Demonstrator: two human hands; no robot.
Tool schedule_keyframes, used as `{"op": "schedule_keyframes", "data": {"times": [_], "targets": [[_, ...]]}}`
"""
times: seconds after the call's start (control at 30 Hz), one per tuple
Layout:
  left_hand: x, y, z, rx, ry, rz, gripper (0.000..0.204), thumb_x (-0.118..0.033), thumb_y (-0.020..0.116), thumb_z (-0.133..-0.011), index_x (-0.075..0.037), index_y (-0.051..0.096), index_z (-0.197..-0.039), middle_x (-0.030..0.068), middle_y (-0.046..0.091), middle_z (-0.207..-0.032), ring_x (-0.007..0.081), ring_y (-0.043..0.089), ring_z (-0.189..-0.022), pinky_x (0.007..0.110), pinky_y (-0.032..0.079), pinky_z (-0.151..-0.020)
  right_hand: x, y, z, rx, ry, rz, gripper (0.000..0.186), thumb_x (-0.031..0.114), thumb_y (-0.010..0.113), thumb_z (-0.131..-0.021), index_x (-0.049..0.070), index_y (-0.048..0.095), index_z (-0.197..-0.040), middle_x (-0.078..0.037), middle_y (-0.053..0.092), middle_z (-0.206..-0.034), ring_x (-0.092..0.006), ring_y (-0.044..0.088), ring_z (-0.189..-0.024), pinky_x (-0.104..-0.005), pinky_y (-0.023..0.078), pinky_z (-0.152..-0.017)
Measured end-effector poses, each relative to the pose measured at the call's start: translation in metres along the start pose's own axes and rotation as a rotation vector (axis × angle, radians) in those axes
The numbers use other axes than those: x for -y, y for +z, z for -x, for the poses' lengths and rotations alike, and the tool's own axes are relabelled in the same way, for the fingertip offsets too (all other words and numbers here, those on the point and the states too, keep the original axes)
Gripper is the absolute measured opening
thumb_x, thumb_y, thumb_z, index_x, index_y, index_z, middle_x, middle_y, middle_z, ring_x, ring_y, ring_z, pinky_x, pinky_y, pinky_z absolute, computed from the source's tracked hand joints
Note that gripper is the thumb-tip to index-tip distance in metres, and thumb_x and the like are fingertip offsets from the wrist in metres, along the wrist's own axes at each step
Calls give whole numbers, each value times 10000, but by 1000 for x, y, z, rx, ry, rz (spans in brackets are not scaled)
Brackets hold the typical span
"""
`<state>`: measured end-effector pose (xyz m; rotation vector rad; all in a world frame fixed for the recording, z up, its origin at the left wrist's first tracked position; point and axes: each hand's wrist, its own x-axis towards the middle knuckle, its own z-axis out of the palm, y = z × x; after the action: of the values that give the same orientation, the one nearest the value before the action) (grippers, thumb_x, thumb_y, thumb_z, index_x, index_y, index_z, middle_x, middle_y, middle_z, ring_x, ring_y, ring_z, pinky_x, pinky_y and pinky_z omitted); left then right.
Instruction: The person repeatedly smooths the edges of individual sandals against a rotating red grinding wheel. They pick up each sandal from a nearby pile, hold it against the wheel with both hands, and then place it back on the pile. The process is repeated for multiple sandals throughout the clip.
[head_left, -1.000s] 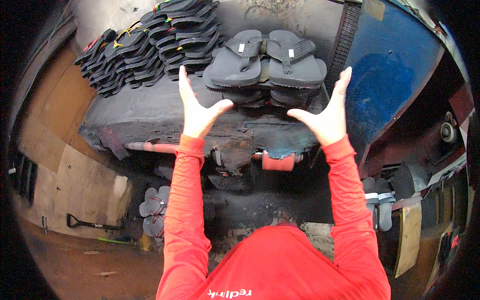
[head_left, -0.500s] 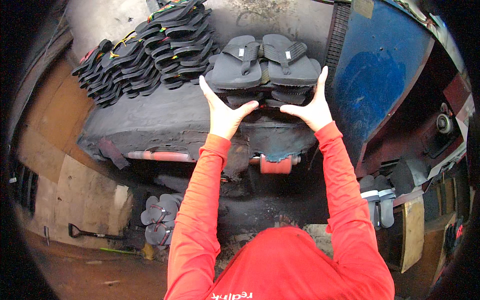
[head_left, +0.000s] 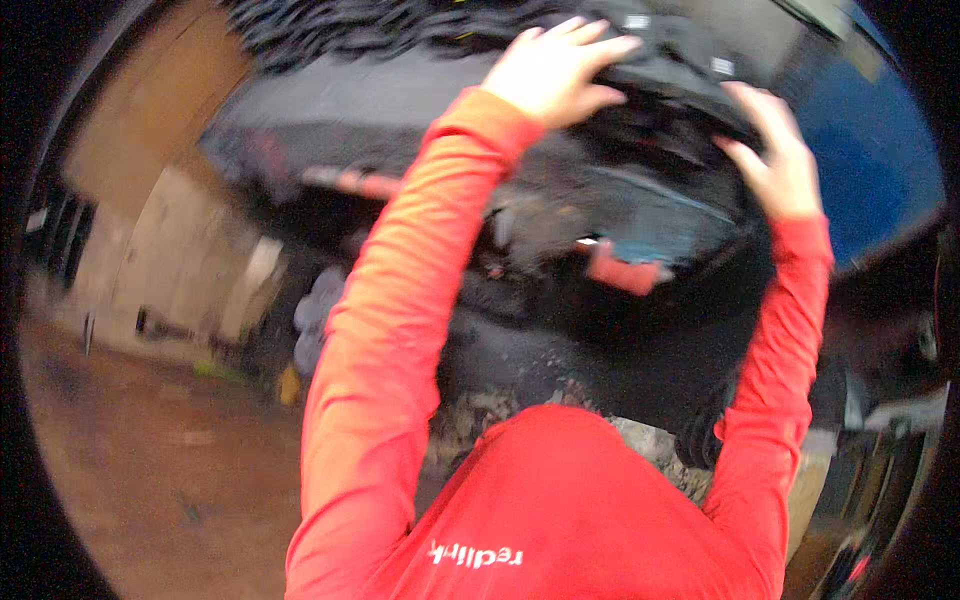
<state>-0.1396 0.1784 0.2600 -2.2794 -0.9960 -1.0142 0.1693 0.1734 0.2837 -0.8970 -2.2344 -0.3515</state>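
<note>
Toward the top of the view, a stack of black sandals (head_left: 672,70) lies between the left hand (head_left: 560,75) and the right hand (head_left: 782,155), both spread wide, thumbs apart; blur hides whether either touches it. Beneath is a dark workbench (head_left: 335,110), with rows of dark sandals (head_left: 340,30) farther left. A blue panel (head_left: 870,175) stands at right, wooden boards (head_left: 165,240) at left.

bench top (head_left: 330,105): open strip L of L hand (head_left: 555,78), below sandal rows (head_left: 370,25)
btwn hands: sandal pile (head_left: 680,70) blocks straight pass
R hand (head_left: 786,165): blue panel (head_left: 885,160) limits outward rm
</note>
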Motion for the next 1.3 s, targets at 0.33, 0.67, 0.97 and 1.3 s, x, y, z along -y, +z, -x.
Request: {"op": "schedule_keyframes", "data": {"times": [0.33, 0.67, 0.97, 1.3], "targets": [[-101, -85, 359, 329, -884, 84, 433, -278, 724, -855, -58, 665, -1223, 205, 636, -1267, 384, 593, -1187, 471, 448, -1056, 98, 37, 201, 102, 607, -819, 345, -20, 617, -939, -20, 624, -1283, -136, 665, -1207, -209, 645, -1091, -333, 513, -959], [43, -67, 462, 1462, -603, -160, 839, 46, 688, -749, -361, 492, -1456, 63, 80, -1690, 322, 102, -1550, 645, 200, -1183, 175, 83, 187, 387, 255, -489, 332, 110, 756, -855, 28, 696, -1171, -176, 703, -1138, -323, 683, -1057, -380, 534, -935], [-20, -110, 386, 963, 84, -199, 136, -141, 536, -861, -79, 594, -967, 93, 583, -876, 280, 599, -892, 459, 476, -869, 197, 123, 264, 347, 376, -656, 360, 175, 802, -823, 28, 704, -1136, -167, 710, -1103, -321, 692, -1012, -383, 546, -901], [-224, 68, 247, 462, -1302, 696, 387, -267, 703, -932, 14, 663, -1195, 206, 704, -1115, 210, 696, -1009, 348, 537, -886, 200, 188, 301, 518, 444, -386, 1195, 518, 852, -642, -6, 262, -1540, -323, 188, -1587, -441, 233, -1485, -574, 193, -1205]]}}
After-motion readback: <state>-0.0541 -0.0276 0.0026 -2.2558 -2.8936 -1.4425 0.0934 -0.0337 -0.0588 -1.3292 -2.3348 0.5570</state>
